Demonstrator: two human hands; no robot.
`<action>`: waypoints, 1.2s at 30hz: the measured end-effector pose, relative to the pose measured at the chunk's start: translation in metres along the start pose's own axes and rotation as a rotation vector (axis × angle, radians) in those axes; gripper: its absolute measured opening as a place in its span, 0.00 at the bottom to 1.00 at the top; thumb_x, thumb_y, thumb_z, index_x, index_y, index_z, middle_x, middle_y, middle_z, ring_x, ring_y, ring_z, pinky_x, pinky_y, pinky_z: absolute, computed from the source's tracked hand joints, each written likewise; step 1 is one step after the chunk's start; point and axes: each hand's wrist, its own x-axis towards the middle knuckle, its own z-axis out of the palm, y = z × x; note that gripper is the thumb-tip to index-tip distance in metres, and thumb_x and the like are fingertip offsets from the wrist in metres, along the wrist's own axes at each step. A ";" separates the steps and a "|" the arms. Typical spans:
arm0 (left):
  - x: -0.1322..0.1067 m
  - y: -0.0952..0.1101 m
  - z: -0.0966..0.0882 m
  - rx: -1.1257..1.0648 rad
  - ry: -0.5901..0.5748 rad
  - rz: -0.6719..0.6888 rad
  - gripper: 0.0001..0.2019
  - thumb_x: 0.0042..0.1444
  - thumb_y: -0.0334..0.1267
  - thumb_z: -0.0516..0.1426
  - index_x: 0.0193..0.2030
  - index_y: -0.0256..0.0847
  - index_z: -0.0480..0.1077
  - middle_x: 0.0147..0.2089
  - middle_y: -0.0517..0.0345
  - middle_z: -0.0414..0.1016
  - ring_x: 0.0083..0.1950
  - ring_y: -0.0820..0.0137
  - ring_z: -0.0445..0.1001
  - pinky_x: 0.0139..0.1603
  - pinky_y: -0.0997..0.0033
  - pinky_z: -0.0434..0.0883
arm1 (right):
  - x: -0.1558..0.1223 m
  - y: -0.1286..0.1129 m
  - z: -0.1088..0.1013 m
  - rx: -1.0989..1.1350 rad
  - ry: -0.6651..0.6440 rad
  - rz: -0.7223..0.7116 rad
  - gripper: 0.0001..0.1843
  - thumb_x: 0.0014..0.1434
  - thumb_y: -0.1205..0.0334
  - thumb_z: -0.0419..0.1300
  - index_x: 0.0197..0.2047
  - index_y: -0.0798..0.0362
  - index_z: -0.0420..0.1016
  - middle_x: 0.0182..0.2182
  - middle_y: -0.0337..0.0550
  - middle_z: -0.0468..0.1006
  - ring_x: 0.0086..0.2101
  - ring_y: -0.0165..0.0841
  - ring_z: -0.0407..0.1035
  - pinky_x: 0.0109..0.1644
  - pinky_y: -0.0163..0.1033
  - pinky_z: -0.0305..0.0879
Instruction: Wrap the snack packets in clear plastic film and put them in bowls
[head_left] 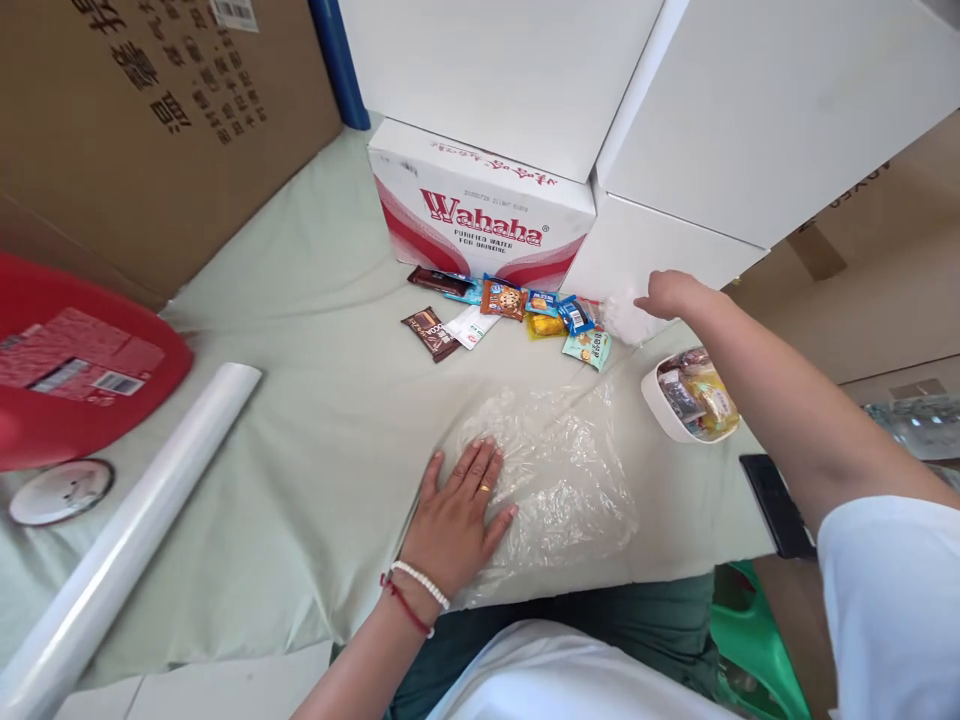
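My left hand point(459, 508) lies flat, fingers spread, on the left edge of a crumpled clear plastic sheet point(564, 470) spread on the pale green cloth. My right hand point(670, 293) is stretched far forward to the base of the white boxes, its fingers curled on a small wad of clear plastic point(621, 315). Just left of that hand lies a row of several small snack packets point(525, 310), brown, orange, blue, yellow and white. A white bowl point(658, 412) holding more wrapped snacks sits under my right forearm.
A Wahaha water carton point(480, 215) and white boxes point(757, 120) stand at the back. A large cardboard box point(157, 110) is at the left, with a red bin point(75, 370), a round lid point(60, 490) and a plastic film roll point(127, 540). A black phone point(776, 505) lies at right.
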 end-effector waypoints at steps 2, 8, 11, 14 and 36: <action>0.000 0.000 0.000 -0.010 0.000 -0.001 0.32 0.72 0.56 0.46 0.76 0.42 0.61 0.79 0.51 0.56 0.79 0.57 0.58 0.81 0.44 0.41 | 0.003 -0.013 -0.008 -0.023 0.019 0.054 0.23 0.73 0.55 0.55 0.52 0.70 0.78 0.49 0.72 0.78 0.53 0.47 0.72 0.50 0.42 0.66; -0.001 0.001 0.000 -0.036 -0.010 -0.006 0.33 0.72 0.56 0.45 0.76 0.41 0.60 0.79 0.52 0.56 0.79 0.58 0.58 0.81 0.44 0.43 | 0.018 -0.102 0.019 0.057 -0.067 0.058 0.29 0.66 0.39 0.61 0.51 0.59 0.81 0.49 0.61 0.82 0.51 0.49 0.75 0.48 0.43 0.69; -0.002 0.001 -0.001 -0.059 -0.004 -0.023 0.33 0.73 0.57 0.45 0.76 0.41 0.59 0.79 0.54 0.55 0.80 0.60 0.56 0.81 0.45 0.41 | 0.015 -0.126 0.034 0.137 -0.049 0.125 0.29 0.62 0.43 0.66 0.57 0.57 0.78 0.53 0.60 0.80 0.52 0.50 0.75 0.48 0.43 0.71; -0.002 0.001 -0.001 -0.072 0.001 -0.035 0.32 0.73 0.57 0.46 0.76 0.42 0.60 0.79 0.54 0.55 0.80 0.60 0.56 0.82 0.45 0.42 | 0.009 -0.132 0.033 0.140 0.042 0.126 0.27 0.63 0.49 0.65 0.60 0.55 0.76 0.58 0.60 0.76 0.54 0.50 0.74 0.49 0.45 0.71; 0.000 0.002 -0.004 -0.031 -0.051 -0.016 0.32 0.73 0.54 0.46 0.78 0.40 0.57 0.79 0.48 0.57 0.79 0.55 0.57 0.80 0.41 0.44 | -0.086 -0.157 -0.006 0.344 0.143 -0.478 0.25 0.61 0.60 0.63 0.62 0.54 0.72 0.53 0.51 0.78 0.50 0.47 0.73 0.51 0.43 0.67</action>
